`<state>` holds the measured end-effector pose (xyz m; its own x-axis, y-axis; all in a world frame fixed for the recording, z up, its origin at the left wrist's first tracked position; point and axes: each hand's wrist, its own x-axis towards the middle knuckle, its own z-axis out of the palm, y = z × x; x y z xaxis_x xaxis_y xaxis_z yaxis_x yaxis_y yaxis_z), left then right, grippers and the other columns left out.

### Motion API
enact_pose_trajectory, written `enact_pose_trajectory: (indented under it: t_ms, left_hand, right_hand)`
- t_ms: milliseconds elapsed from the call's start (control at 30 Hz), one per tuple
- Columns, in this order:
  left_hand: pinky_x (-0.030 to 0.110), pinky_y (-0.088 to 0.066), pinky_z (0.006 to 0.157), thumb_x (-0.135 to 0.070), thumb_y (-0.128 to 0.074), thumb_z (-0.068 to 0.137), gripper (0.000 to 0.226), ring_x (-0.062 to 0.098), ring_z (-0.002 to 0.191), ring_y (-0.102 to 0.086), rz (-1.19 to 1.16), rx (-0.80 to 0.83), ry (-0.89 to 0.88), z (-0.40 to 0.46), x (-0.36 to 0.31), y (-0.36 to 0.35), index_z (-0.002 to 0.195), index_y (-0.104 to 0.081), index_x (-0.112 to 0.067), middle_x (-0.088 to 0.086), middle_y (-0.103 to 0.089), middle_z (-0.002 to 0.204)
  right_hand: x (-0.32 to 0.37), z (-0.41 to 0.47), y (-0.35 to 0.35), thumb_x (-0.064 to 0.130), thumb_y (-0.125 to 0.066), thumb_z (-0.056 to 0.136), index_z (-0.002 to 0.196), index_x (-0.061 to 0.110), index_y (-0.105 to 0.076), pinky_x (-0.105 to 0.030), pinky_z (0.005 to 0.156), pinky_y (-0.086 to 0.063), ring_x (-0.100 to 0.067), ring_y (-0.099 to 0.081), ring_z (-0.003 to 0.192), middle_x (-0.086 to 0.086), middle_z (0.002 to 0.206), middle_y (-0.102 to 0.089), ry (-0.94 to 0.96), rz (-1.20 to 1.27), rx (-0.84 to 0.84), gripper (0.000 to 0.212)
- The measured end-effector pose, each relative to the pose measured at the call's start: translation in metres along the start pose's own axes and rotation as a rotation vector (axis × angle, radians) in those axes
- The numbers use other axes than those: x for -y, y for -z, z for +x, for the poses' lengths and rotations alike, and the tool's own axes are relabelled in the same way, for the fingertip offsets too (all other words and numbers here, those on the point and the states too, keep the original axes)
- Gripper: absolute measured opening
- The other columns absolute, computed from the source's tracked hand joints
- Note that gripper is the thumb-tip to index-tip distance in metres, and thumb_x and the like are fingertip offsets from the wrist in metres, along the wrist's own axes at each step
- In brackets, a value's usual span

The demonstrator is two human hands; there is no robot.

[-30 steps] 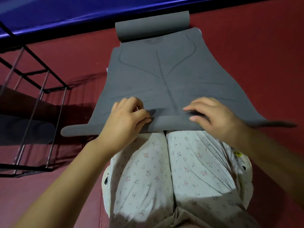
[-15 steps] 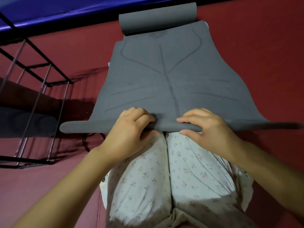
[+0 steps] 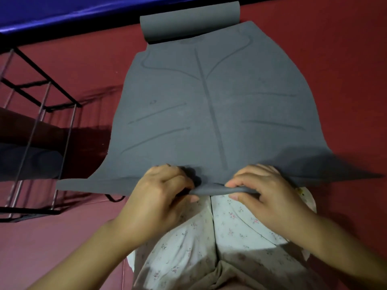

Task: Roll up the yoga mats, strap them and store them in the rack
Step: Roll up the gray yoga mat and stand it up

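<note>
Since half a second ago, both hands have curled tighter over the near edge of the grey yoga mat [image 3: 211, 114], folding it into a thin first roll above the person's knees. The left hand [image 3: 159, 193] and right hand [image 3: 261, 193] each pinch that rolled edge. The mat lies flat on the red floor [image 3: 335, 59], its far end curled. The metal rack [image 3: 41, 114] at left holds a dark rolled mat [image 3: 31, 164].

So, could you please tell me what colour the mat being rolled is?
Dark grey with faint darker lines, clearest in the head view: the yoga mat.
</note>
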<state>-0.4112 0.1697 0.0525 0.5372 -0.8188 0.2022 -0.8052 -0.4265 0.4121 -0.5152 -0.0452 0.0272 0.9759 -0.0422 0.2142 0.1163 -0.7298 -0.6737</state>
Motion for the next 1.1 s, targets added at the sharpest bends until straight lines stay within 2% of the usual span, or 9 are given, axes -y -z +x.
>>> enact_pose_trajectory:
  t_ms: [200, 367, 500, 567, 667, 733, 867, 1033, 1100]
  left_hand:
    - [0.027, -0.041, 0.070, -0.037, -0.055, 0.087, 0.026, 0.014, 0.073, -0.054, -0.051, 0.057, 0.099, -0.005, 0.002, -0.008, 0.087, -0.068, -0.015, -0.006, -0.061, 0.082]
    - [0.017, -0.038, 0.069, -0.038, -0.051, 0.090, 0.028, 0.009, 0.075, -0.053, -0.110, 0.106, 0.083, -0.005, -0.003, -0.006, 0.089, -0.068, -0.016, -0.008, -0.060, 0.082]
    - [0.025, -0.044, 0.067, -0.049, -0.049, 0.085, 0.027, 0.004, 0.075, -0.055, -0.270, 0.191, 0.198, 0.004, 0.004, -0.011, 0.085, -0.064, -0.026, -0.012, -0.059, 0.080]
    - [0.026, -0.047, 0.072, -0.053, -0.049, 0.081, 0.031, 0.001, 0.079, -0.058, -0.311, 0.188, 0.259, 0.008, 0.009, -0.013, 0.092, -0.065, -0.030, -0.015, -0.062, 0.084]
    - [0.008, -0.039, 0.077, -0.056, -0.049, 0.079, 0.030, -0.003, 0.079, -0.055, -0.249, 0.119, 0.281, 0.007, 0.009, -0.013, 0.098, -0.059, -0.035, -0.019, -0.063, 0.081]
    - [0.006, -0.033, 0.073, -0.051, -0.051, 0.081, 0.022, -0.007, 0.071, -0.049, -0.205, 0.090, 0.261, 0.007, 0.008, -0.013, 0.089, -0.053, -0.031, -0.019, -0.056, 0.069]
    - [0.026, -0.039, 0.070, -0.040, -0.052, 0.086, 0.023, -0.002, 0.065, -0.046, -0.149, 0.049, 0.168, 0.012, 0.012, -0.016, 0.073, -0.057, -0.022, -0.014, -0.053, 0.068]
    - [0.040, -0.044, 0.079, -0.037, -0.055, 0.089, 0.030, 0.025, 0.089, -0.052, -0.041, 0.007, 0.041, 0.012, 0.015, -0.017, 0.081, -0.070, -0.012, 0.007, -0.057, 0.106]
    - [0.041, -0.043, 0.078, -0.038, -0.056, 0.090, 0.031, 0.027, 0.091, -0.051, 0.030, 0.010, -0.021, 0.014, 0.017, -0.015, 0.084, -0.072, -0.011, 0.010, -0.056, 0.109]
  right_hand:
    - [-0.001, -0.005, -0.010, 0.030, -0.057, 0.080, 0.087, 0.021, -0.071, -0.029, 0.077, -0.035, -0.008, -0.048, 0.079, 0.011, 0.083, -0.053, 0.008, -0.084, -0.047, 0.018]
    - [-0.005, -0.012, 0.001, 0.035, -0.055, 0.086, 0.096, 0.022, -0.073, -0.016, 0.085, -0.028, -0.008, -0.047, 0.079, 0.011, 0.082, -0.057, 0.062, -0.167, -0.032, 0.025]
    - [-0.010, -0.012, 0.004, 0.038, -0.055, 0.085, 0.098, 0.021, -0.074, -0.015, 0.084, -0.032, -0.004, -0.050, 0.080, 0.011, 0.084, -0.062, 0.007, -0.154, -0.018, 0.029]
    - [-0.011, -0.007, 0.003, 0.041, -0.055, 0.083, 0.099, 0.024, -0.072, -0.015, 0.081, -0.034, -0.003, -0.051, 0.080, 0.013, 0.083, -0.062, -0.043, -0.131, -0.013, 0.029]
    - [-0.010, 0.002, 0.004, 0.047, -0.054, 0.079, 0.090, 0.032, -0.057, -0.010, 0.073, -0.034, -0.003, -0.051, 0.079, 0.018, 0.075, -0.056, -0.127, -0.072, -0.004, 0.019]
    - [-0.010, 0.007, 0.005, 0.045, -0.053, 0.080, 0.078, 0.027, -0.056, -0.017, 0.071, -0.035, -0.006, -0.050, 0.073, 0.016, 0.069, -0.054, -0.103, -0.089, 0.006, 0.018]
    - [-0.013, 0.016, 0.001, 0.044, -0.050, 0.081, 0.069, 0.023, -0.058, -0.023, 0.070, -0.031, -0.007, -0.048, 0.070, 0.015, 0.067, -0.051, -0.119, -0.108, 0.042, 0.025]
    - [-0.016, 0.025, 0.004, 0.042, -0.062, 0.076, 0.071, 0.022, -0.068, -0.021, 0.077, -0.036, -0.008, -0.046, 0.084, 0.012, 0.084, -0.052, -0.185, -0.078, 0.068, 0.021]
    - [-0.016, 0.030, 0.006, 0.035, -0.070, 0.076, 0.068, 0.021, -0.069, -0.018, 0.072, -0.035, -0.008, -0.045, 0.082, 0.010, 0.082, -0.051, -0.208, -0.075, 0.089, 0.016]
